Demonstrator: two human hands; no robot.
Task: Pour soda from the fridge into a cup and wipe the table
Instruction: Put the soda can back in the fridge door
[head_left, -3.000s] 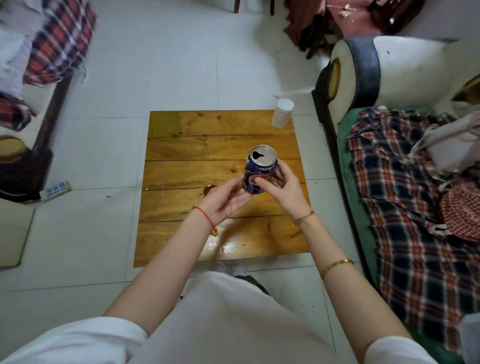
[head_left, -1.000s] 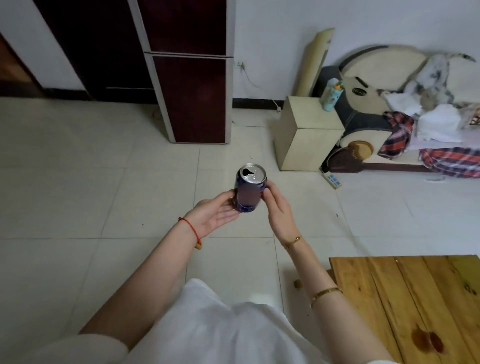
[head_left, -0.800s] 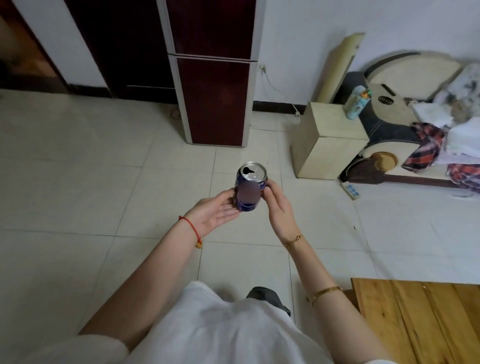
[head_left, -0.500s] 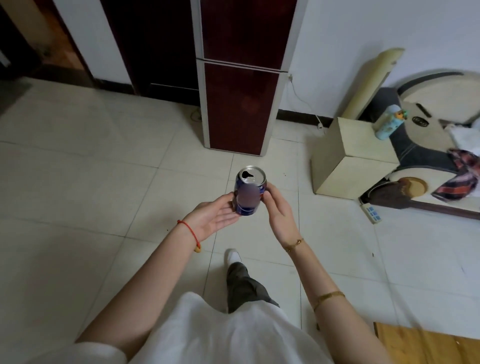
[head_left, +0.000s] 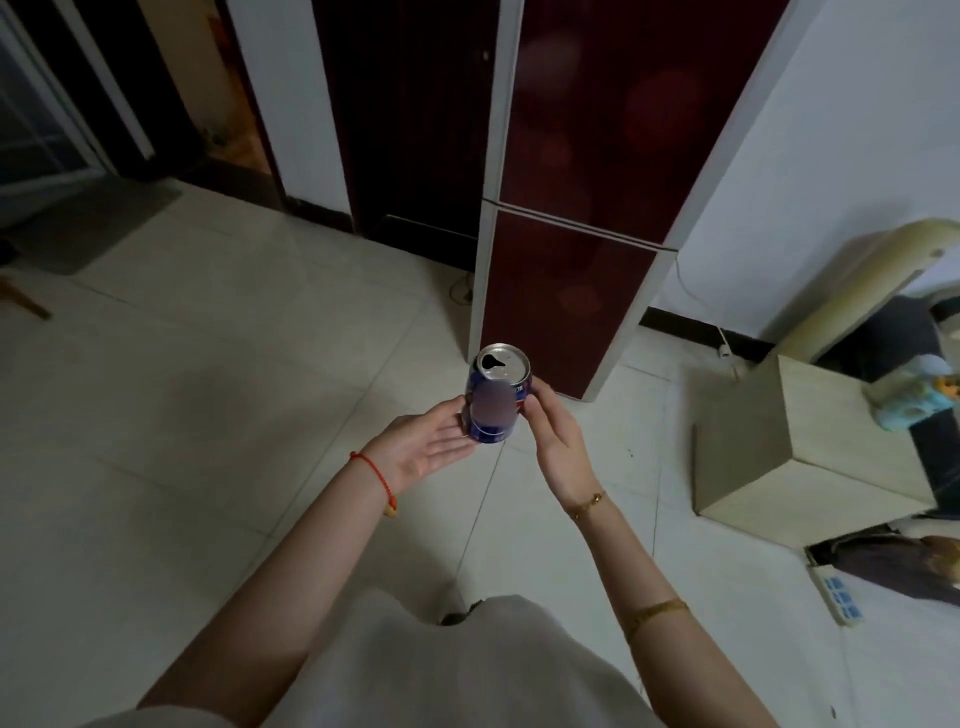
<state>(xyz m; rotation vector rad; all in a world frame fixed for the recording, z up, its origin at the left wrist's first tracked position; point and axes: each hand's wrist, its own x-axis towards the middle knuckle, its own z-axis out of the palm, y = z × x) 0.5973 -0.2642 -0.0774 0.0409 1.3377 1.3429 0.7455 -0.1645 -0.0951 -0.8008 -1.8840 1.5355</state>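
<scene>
The dark red fridge (head_left: 582, 218) fills the upper centre of my frame, both doors shut. Just below it, mid-frame, I see the opened soda can (head_left: 497, 392) held upright, I'd judge so nothing spills while it is carried. The left hand (head_left: 423, 451) cups its base, palm loosely spread; the right hand (head_left: 557, 441) pinches its side with the fingertips.

Open floor (head_left: 218, 415) ahead — fridge (head_left: 566, 291) doors seemingly closed.

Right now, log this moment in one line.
can: open, upright | left hand + right hand: holding can | fridge: ahead, shut
</scene>
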